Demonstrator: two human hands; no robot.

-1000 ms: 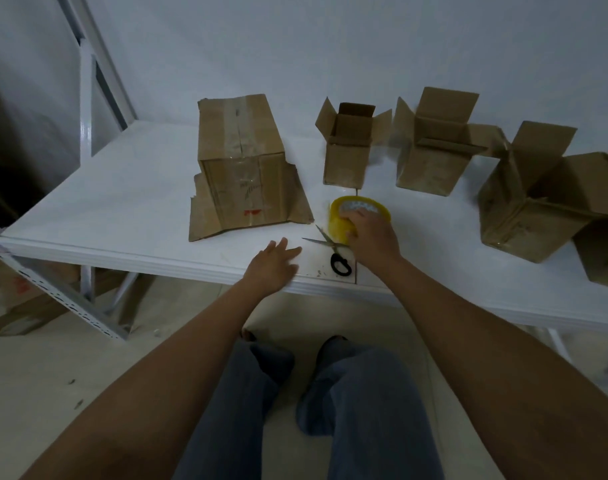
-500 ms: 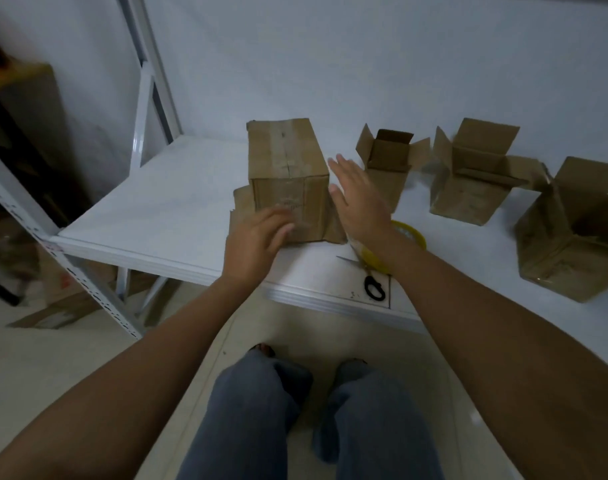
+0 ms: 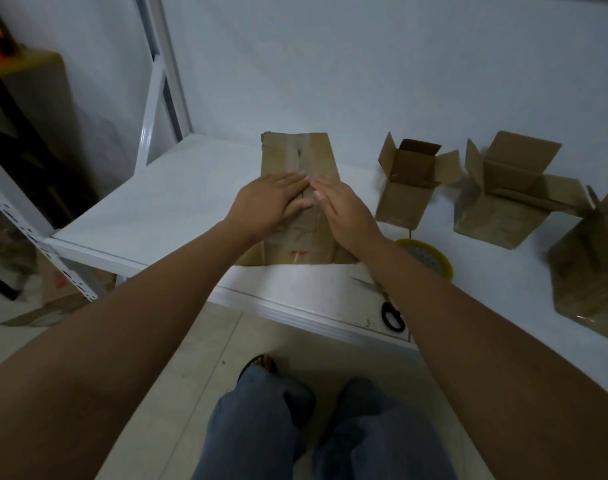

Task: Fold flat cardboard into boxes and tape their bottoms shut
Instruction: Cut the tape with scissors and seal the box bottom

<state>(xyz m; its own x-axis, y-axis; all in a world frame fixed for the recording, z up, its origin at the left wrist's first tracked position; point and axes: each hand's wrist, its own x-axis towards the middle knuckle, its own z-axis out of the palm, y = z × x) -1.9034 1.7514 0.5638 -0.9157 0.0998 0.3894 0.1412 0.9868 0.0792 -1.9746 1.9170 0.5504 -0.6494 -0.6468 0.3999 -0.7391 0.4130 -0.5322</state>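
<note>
Where the white shelf board (image 3: 177,202) runs out from the pale wall, a tall brown cardboard box (image 3: 297,157) stands bottom-up, its top face sealed by a glossy strip of clear tape (image 3: 297,152) down the middle seam, and its loose lower flaps splayed flat on the board around its base. The cardboard is dull, creased and scuffed, with faint scribbles and a small red mark on the near face. Both hands lie flat on the near edge of that top face: the left hand (image 3: 269,202) has straight fingers laid across the seam from the left, and the right hand (image 3: 344,214) has straight fingers laid from the right, their tips almost meeting over the tape. Neither hand curls round anything; both are spread and pressing.

To the right of the box stand three more brown boxes with their flaps up: a small open box (image 3: 404,199), a wider open box (image 3: 500,213), and a box at the frame edge (image 3: 593,268). Near the right forearm lies a round yellow tape roll (image 3: 429,259), and just nearer, black-handled scissors (image 3: 387,304) lie on the board's near edge. A white metal shelf upright (image 3: 157,91) rises at the far left.
</note>
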